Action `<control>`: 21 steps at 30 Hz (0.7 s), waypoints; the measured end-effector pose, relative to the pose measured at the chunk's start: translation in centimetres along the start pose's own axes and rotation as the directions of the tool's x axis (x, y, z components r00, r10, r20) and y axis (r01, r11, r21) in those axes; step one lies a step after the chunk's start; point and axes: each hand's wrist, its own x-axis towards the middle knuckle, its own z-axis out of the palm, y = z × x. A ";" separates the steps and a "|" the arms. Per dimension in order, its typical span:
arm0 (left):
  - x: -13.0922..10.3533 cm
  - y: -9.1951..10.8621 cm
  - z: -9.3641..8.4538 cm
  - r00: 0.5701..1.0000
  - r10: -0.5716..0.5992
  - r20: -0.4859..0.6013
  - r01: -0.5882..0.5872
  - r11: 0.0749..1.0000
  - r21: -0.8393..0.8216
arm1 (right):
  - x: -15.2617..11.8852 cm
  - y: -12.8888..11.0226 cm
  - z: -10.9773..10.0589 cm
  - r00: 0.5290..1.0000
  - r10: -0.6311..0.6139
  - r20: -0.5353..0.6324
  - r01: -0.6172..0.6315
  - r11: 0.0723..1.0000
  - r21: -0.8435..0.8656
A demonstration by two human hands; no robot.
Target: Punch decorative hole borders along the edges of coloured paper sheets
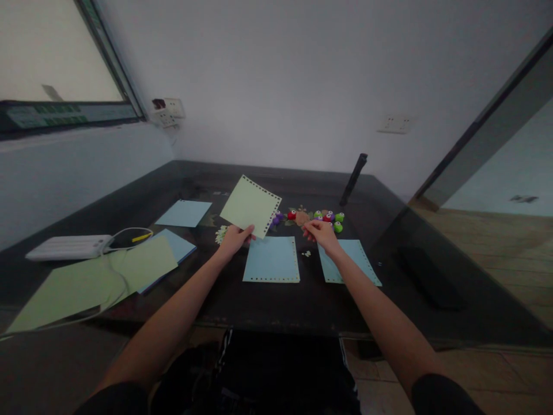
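My left hand is closed on a pale green sheet with holes punched along two edges, lifted and tilted above the table. Just in front of that hand lies a blue punched sheet. My right hand is pinched beside a cluster of small round green, red and purple pieces with eye-like dots. Whatever its fingertips hold, if anything, I cannot make out. Under my right wrist lies another blue punched sheet. White scraps sit between the two blue sheets.
A third blue sheet lies at the back left. Nearer are green sheets, a white power bank-like block and a looping white cable. A black upright stick stands at the back right; a dark flat object lies right.
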 end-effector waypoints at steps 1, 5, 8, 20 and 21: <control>0.1 -0.1 -0.1 1.000 0.010 -0.010 -0.010 1.000 0.001 | 0.5 -0.1 0.2 1.000 0.000 0.001 0.000 0.997 -0.078; -0.2 0.4 -0.2 0.999 0.015 -0.045 -0.014 1.000 0.016 | 3.0 -0.7 1.3 0.999 0.015 -0.046 -0.034 0.894 -0.448; -0.5 1.1 -0.2 0.998 0.004 -0.067 -0.002 0.999 0.032 | 4.7 -1.2 2.2 0.993 0.027 -0.112 -0.084 0.836 -0.542; -0.5 1.2 0.1 0.997 -0.020 -0.068 0.018 0.999 -0.036 | 7.0 -1.1 5.5 0.971 0.063 -0.231 -0.217 0.640 -0.737; -0.5 1.3 0.0 0.998 -0.015 -0.068 0.013 0.999 -0.032 | 6.9 -0.9 5.6 0.972 0.052 -0.231 -0.211 0.635 -0.743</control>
